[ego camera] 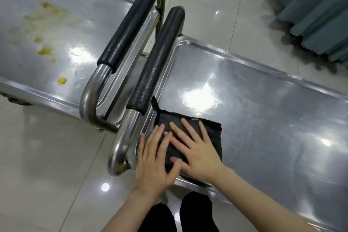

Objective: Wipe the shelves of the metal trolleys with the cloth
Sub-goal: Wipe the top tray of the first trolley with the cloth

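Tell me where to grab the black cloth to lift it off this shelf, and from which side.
I'd pinch the cloth at its far right corner, coming from the right over the bare shelf. That edge lies free; the left side sits against the rim by the handle, and the left hand and right hand press flat on the middle.

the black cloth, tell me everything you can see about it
The cloth is dark, black or charcoal, soft-looking fabric, folded into a flat rough rectangle. A small pale tag sits near its far edge and a thin strip pokes out at its far left corner. It lies on the right trolley's shelf, in the near corner by the handle. The left hand and right hand press flat on it, fingers straight, covering much of it.
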